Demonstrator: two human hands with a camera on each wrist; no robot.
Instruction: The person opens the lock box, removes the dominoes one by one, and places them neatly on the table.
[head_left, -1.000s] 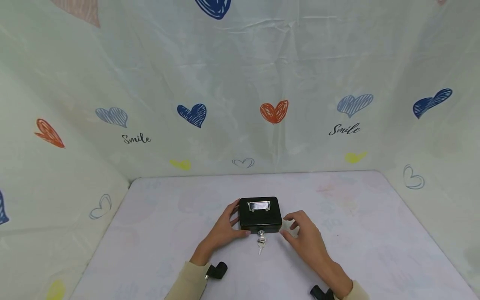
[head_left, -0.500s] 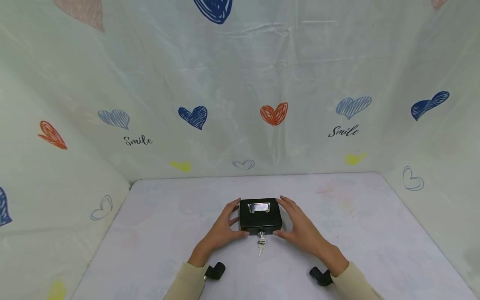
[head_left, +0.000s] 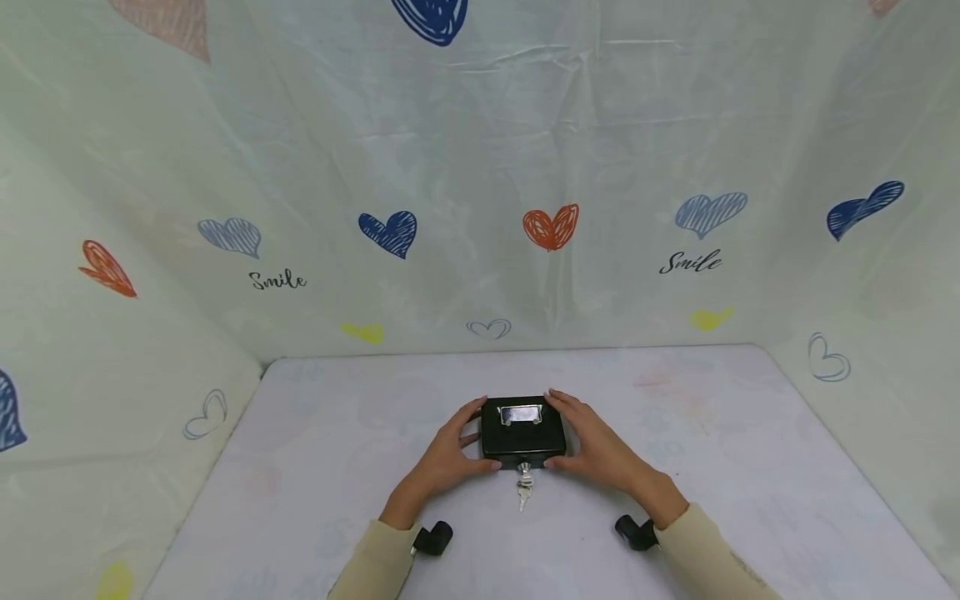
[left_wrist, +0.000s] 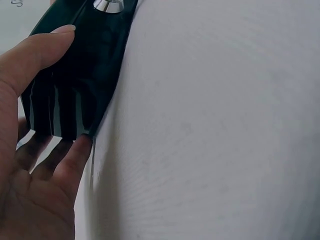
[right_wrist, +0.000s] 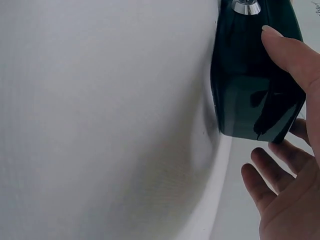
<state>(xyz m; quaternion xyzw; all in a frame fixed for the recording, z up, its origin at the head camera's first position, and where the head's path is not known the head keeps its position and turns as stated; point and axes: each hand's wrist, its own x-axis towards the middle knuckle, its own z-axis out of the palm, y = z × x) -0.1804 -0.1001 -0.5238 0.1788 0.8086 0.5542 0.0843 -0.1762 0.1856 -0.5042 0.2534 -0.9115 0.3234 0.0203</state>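
Holding the black box (head_left: pixel 522 443) from both sides is, as I judge, the step in hand. The box sits near the middle of the white table (head_left: pixel 360 400), lid down, its silver handle (head_left: pixel 521 413) lying flat on top, and it seems to rest on the surface.

The left hand (head_left: pixel 441 457) is half curved around the left side: thumb on the front face, fingers spread along the side and toward the far corner. The right hand (head_left: pixel 602 443) makes a similar curve on the right, with its thumb on the front and the forefinger at the far corner; in the right wrist view two of its lower fingers are apart from the box.

For doing this well, pressure should be equal from both sides, because the painted metal looks smooth and may slip. Both thumbs are beside the silver lock (head_left: pixel 524 467), not on it, and this is a good place. The keys (head_left: pixel 524 496) hang at the front, so they should have free room and not be caught or bent.
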